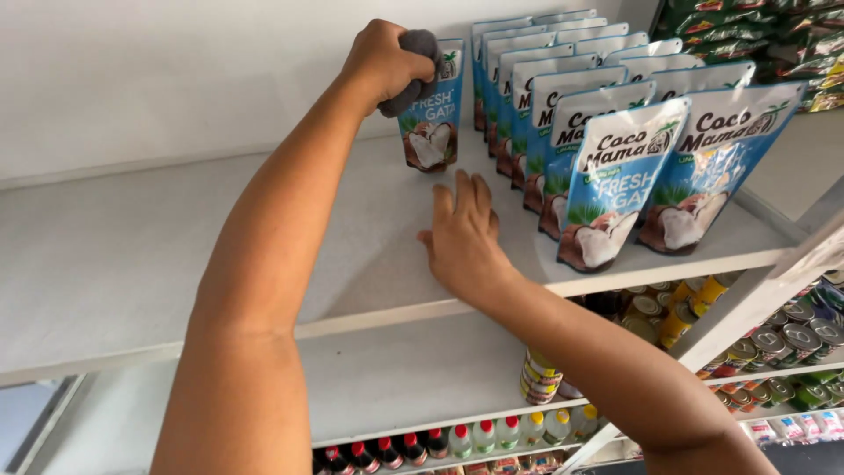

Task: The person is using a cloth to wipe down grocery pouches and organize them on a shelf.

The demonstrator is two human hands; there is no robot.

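Our left hand grips a grey cloth against a blue pouch; at five o'clock, our right hand rests on the shelf, fingers open and holding nothing

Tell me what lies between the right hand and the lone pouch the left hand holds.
Only bare white shelf separates the right hand from the lone pouch in the left hand, per the head view.

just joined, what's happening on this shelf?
A person works at a white shelf. The left hand closes its grip on a grey cloth pressed against a lone blue-and-white pouch standing upright. The right hand rests open on the shelf beside two rows of matching pouches. Cans and bottles fill the shelves below.
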